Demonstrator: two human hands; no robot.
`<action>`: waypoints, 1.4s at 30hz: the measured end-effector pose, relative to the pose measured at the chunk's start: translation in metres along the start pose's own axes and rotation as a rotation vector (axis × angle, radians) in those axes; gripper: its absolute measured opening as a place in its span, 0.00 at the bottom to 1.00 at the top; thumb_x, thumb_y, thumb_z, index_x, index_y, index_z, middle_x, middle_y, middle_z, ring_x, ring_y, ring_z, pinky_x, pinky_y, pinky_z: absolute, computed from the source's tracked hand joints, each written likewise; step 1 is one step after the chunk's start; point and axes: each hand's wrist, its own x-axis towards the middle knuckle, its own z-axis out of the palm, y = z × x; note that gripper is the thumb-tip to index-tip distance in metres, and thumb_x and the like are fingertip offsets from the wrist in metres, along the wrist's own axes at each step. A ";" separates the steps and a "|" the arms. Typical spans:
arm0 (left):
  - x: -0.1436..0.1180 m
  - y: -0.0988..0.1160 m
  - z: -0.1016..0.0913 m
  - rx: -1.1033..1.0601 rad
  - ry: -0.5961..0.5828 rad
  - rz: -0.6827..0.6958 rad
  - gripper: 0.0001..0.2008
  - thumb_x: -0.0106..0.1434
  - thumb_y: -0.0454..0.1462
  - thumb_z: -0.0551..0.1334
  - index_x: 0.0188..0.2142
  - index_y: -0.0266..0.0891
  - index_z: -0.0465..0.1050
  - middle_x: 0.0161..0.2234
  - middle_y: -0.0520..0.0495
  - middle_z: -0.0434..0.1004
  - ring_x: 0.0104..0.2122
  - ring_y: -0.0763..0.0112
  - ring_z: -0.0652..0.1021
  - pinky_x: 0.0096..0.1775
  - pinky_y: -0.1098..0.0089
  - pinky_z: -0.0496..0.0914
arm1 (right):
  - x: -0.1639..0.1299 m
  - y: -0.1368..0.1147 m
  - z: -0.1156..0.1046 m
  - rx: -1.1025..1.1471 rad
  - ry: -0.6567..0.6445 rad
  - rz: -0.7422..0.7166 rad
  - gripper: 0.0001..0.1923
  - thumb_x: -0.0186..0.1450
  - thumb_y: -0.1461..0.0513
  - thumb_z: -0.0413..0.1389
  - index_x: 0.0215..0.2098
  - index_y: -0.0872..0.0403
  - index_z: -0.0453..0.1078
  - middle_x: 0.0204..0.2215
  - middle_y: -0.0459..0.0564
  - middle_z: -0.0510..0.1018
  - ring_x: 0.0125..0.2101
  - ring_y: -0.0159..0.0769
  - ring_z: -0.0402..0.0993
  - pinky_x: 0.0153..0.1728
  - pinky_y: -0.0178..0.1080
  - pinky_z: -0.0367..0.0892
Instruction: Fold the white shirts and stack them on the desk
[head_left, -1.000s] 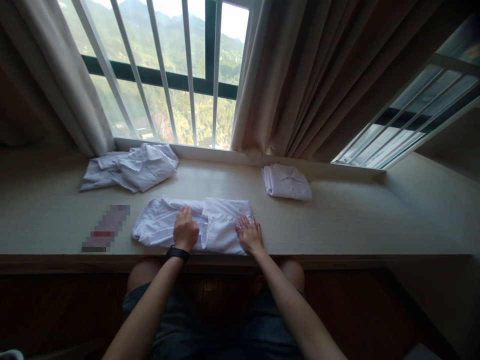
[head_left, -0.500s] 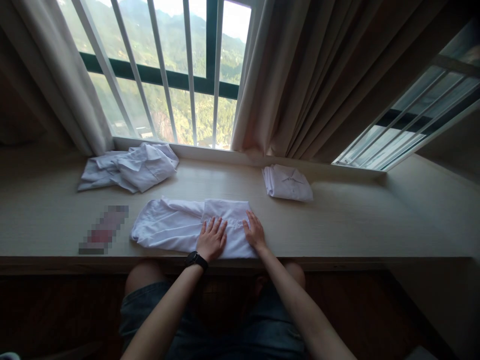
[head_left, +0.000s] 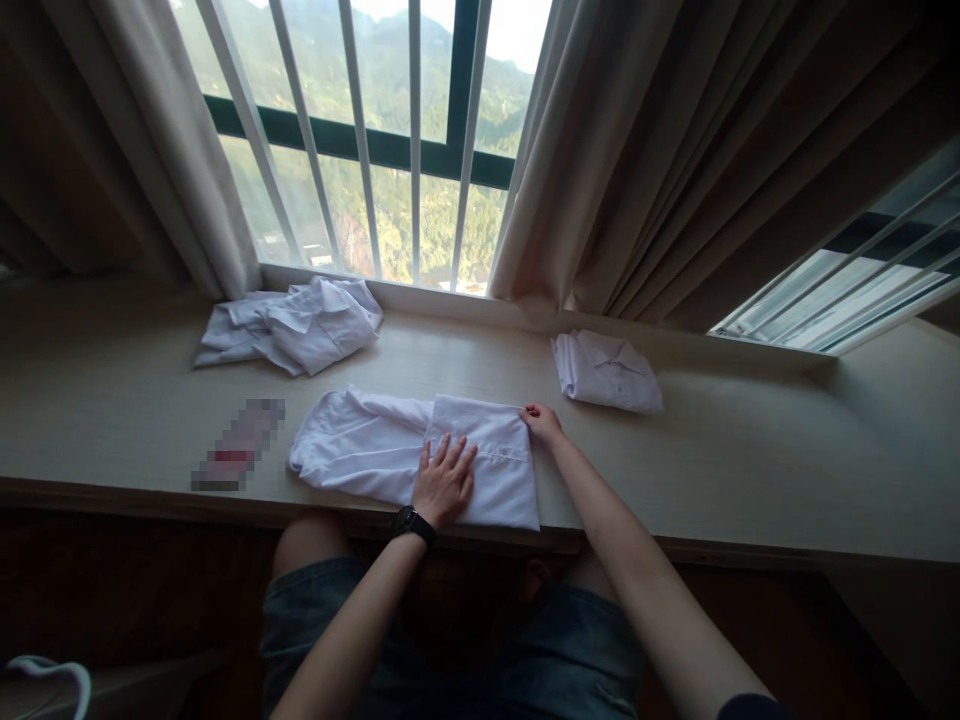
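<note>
A white shirt (head_left: 367, 440) lies partly folded along the front of the pale ledge, its right end doubled over into a flat panel. My left hand (head_left: 444, 480), with a black watch on the wrist, rests flat on this panel with fingers spread. At the panel's far right corner, my right hand (head_left: 541, 422) pinches the edge of the cloth between thumb and fingers. The shirt's near edge reaches the front edge of the ledge.
A neatly folded white shirt (head_left: 611, 372) sits at the back right. Back left, a crumpled white garment (head_left: 296, 325) lies below the barred window (head_left: 375, 150). A pixelated flat item (head_left: 240, 445) is at left. Curtains (head_left: 600, 170) hang behind the ledge (head_left: 727, 460).
My right hand has gone from lying on the panel to its far right corner and closed on the edge. My left hand stays flat on the cloth. The view has shifted slightly.
</note>
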 end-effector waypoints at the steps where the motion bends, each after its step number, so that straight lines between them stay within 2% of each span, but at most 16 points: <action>1: 0.001 0.000 0.000 -0.012 -0.011 0.004 0.24 0.70 0.41 0.54 0.65 0.50 0.63 0.66 0.47 0.62 0.68 0.52 0.57 0.67 0.43 0.45 | 0.000 0.001 -0.002 0.006 -0.001 0.011 0.18 0.63 0.51 0.52 0.41 0.57 0.72 0.37 0.52 0.81 0.35 0.34 0.76 0.36 0.33 0.70; 6: 0.012 0.000 -0.005 -0.075 -0.061 0.042 0.22 0.69 0.38 0.54 0.61 0.46 0.67 0.63 0.44 0.67 0.66 0.52 0.61 0.66 0.44 0.51 | 0.002 -0.001 -0.017 -0.049 0.006 0.057 0.14 0.61 0.53 0.55 0.36 0.56 0.71 0.33 0.51 0.80 0.34 0.36 0.76 0.35 0.33 0.69; 8: 0.015 -0.003 -0.010 -0.107 -0.045 0.042 0.21 0.68 0.36 0.54 0.60 0.42 0.68 0.63 0.42 0.67 0.66 0.53 0.62 0.65 0.47 0.55 | 0.003 -0.007 -0.021 -0.101 0.018 0.064 0.13 0.60 0.55 0.57 0.37 0.56 0.72 0.35 0.53 0.80 0.35 0.38 0.76 0.37 0.36 0.70; 10: 0.014 -0.006 -0.018 -0.138 0.020 -0.013 0.21 0.67 0.35 0.54 0.58 0.38 0.69 0.61 0.38 0.68 0.63 0.54 0.65 0.63 0.52 0.60 | 0.005 -0.017 -0.020 -0.149 0.028 0.043 0.14 0.59 0.58 0.58 0.41 0.56 0.73 0.41 0.55 0.80 0.41 0.40 0.76 0.43 0.38 0.69; 14: -0.005 -0.005 -0.042 -0.226 0.204 -0.283 0.17 0.65 0.34 0.55 0.52 0.36 0.72 0.50 0.37 0.75 0.53 0.56 0.74 0.56 0.56 0.68 | 0.010 -0.053 -0.002 -0.198 -0.039 -0.110 0.20 0.61 0.57 0.60 0.51 0.53 0.73 0.51 0.54 0.77 0.52 0.39 0.73 0.55 0.38 0.63; 17: -0.035 0.004 -0.055 -0.341 0.191 -0.558 0.13 0.62 0.38 0.59 0.46 0.38 0.72 0.42 0.41 0.76 0.43 0.58 0.78 0.48 0.58 0.72 | 0.014 -0.086 0.014 -0.259 -0.165 -0.242 0.24 0.59 0.55 0.63 0.53 0.52 0.74 0.51 0.54 0.78 0.53 0.41 0.71 0.57 0.37 0.61; 19: -0.055 0.009 -0.057 -0.418 0.126 -0.720 0.16 0.59 0.42 0.63 0.45 0.38 0.71 0.41 0.42 0.76 0.39 0.59 0.79 0.44 0.59 0.73 | 0.018 -0.105 0.023 -0.310 -0.275 -0.279 0.25 0.59 0.54 0.63 0.52 0.53 0.75 0.49 0.54 0.79 0.50 0.43 0.73 0.53 0.37 0.63; 22: -0.075 0.012 -0.048 -0.648 0.093 -0.897 0.25 0.52 0.46 0.69 0.46 0.38 0.70 0.42 0.41 0.76 0.35 0.61 0.80 0.41 0.60 0.73 | 0.024 -0.122 0.029 -0.322 -0.404 -0.266 0.16 0.56 0.56 0.64 0.41 0.55 0.79 0.39 0.53 0.82 0.41 0.42 0.76 0.43 0.35 0.66; 24: -0.078 0.011 -0.040 -0.891 0.100 -1.012 0.28 0.47 0.47 0.73 0.44 0.37 0.69 0.40 0.42 0.77 0.32 0.64 0.80 0.38 0.63 0.73 | 0.027 -0.126 0.029 -0.291 -0.443 -0.250 0.11 0.55 0.59 0.63 0.34 0.56 0.79 0.32 0.49 0.81 0.36 0.40 0.76 0.37 0.33 0.65; 27: -0.072 0.011 -0.030 -1.211 0.120 -1.134 0.32 0.40 0.47 0.77 0.40 0.36 0.68 0.33 0.44 0.78 0.30 0.65 0.79 0.34 0.67 0.72 | 0.028 -0.127 0.024 -0.206 -0.509 -0.229 0.09 0.55 0.61 0.62 0.33 0.58 0.78 0.28 0.46 0.80 0.31 0.36 0.74 0.31 0.30 0.64; 31: -0.063 0.018 -0.025 -1.367 0.099 -1.084 0.29 0.41 0.48 0.77 0.38 0.34 0.72 0.31 0.45 0.78 0.32 0.65 0.79 0.33 0.69 0.72 | 0.022 -0.127 0.007 -0.064 -0.583 -0.204 0.14 0.57 0.57 0.62 0.37 0.59 0.77 0.30 0.47 0.80 0.29 0.33 0.74 0.29 0.30 0.66; 33: -0.060 0.023 -0.024 -1.362 0.055 -1.018 0.24 0.46 0.48 0.75 0.36 0.33 0.75 0.31 0.44 0.78 0.32 0.65 0.78 0.33 0.69 0.72 | 0.018 -0.127 -0.005 0.080 -0.659 -0.145 0.20 0.54 0.54 0.66 0.38 0.58 0.76 0.31 0.48 0.81 0.28 0.34 0.75 0.28 0.31 0.68; 35: -0.056 0.029 -0.022 -1.342 0.070 -0.971 0.20 0.50 0.47 0.72 0.35 0.33 0.76 0.31 0.44 0.78 0.32 0.65 0.77 0.34 0.69 0.71 | 0.015 -0.127 -0.019 0.230 -0.754 -0.056 0.25 0.49 0.51 0.70 0.39 0.58 0.77 0.31 0.49 0.81 0.27 0.35 0.75 0.28 0.32 0.69; 39: -0.046 0.045 -0.021 -1.485 0.150 -0.904 0.22 0.55 0.43 0.68 0.48 0.38 0.74 0.42 0.43 0.79 0.40 0.65 0.77 0.41 0.69 0.72 | 0.012 -0.125 -0.058 0.362 -0.844 0.041 0.29 0.46 0.52 0.73 0.41 0.59 0.78 0.33 0.52 0.82 0.29 0.36 0.77 0.30 0.34 0.73; 42: -0.039 0.059 -0.022 -1.651 0.089 -0.856 0.25 0.56 0.40 0.67 0.54 0.41 0.71 0.45 0.45 0.77 0.42 0.67 0.76 0.43 0.71 0.71 | 0.010 -0.119 -0.095 0.413 -0.875 0.057 0.30 0.47 0.54 0.73 0.44 0.60 0.77 0.38 0.55 0.82 0.34 0.39 0.79 0.35 0.36 0.74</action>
